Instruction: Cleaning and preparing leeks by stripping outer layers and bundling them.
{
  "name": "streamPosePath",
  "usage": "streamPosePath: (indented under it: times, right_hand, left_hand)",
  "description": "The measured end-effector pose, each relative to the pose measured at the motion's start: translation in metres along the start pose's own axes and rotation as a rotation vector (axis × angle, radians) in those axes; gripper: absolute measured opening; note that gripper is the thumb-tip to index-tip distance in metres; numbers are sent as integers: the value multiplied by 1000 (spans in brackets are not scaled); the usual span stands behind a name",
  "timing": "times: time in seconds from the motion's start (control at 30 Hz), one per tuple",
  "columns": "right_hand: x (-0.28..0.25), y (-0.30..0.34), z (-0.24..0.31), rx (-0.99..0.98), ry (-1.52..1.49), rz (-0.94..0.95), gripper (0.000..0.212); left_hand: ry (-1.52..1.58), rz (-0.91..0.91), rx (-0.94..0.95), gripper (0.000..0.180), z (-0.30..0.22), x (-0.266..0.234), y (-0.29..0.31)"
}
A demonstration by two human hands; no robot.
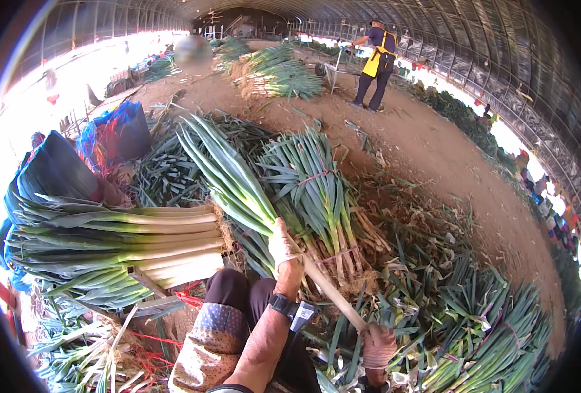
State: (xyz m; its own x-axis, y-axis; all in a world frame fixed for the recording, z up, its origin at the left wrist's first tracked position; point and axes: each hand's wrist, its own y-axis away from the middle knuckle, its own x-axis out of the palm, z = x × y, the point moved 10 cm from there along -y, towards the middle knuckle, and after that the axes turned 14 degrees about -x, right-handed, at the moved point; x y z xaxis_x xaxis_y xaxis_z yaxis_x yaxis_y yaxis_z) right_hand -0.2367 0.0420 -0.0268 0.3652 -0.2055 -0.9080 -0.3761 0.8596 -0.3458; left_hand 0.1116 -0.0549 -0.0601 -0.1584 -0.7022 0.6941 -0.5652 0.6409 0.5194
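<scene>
The rack (147,281) at near left holds 1 broad stack of leeks (172,242), laid side by side with the white shafts and roots to the right and the green leaves to the left. Beyond it stand 2 blue bags: the nearer bag (58,171), just behind the stack, and the farther bag (130,130), with red string on its side; what is in them I cannot tell.

The left hand (284,247) is closed around 1 leek (324,280), where the shaft meets the leaves. The right hand (377,347), nearer and to the right, is clamped on the same leek's lower end, and its fingers cover the tip. The leek slants between the 2 hands, leaves toward far left, above the person's knees and the litter to their right.

Just beyond the shaft is 1 tied bundle (323,190); another bundle (500,334) lies at near right. At far right, 1 co-worker (377,62) stands by a cart.
</scene>
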Motion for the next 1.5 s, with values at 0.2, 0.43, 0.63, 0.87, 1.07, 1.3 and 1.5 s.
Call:
streamPosePath:
  times: [0.2, 0.43, 0.63, 0.87, 1.07, 1.3, 1.5]
  right_hand:
    - [2, 10, -16, 36, -27, -276, 10]
    - [89, 47, -124, 438, -1127, -579, 14]
    - [72, 91, -186, 832, -348, -196, 23]
    - [-57, 22, -55, 58, -210, -358, 28]
    - [39, -12, -15, 57, -59, -98, 15]
    - [88, -11, -26, 47, -463, 84, 24]
    - [140, 6, -13, -121, -567, 654, 42]
  left_hand:
    - [-19, 10, -42, 34, 2, 3, 12]
    - [47, 44, -77, 43, -2, 9, 25]
    - [108, 187, -206, 49, 0, 17, 35]
    - [73, 260, -201, 53, 14, 32, 36]
    - [100, 361, -265, 54, 28, 36, 38]
    - [113, 634, -295, 59, 11, 54, 71]
    - [95, 784, -356, 61, 25, 67, 75]
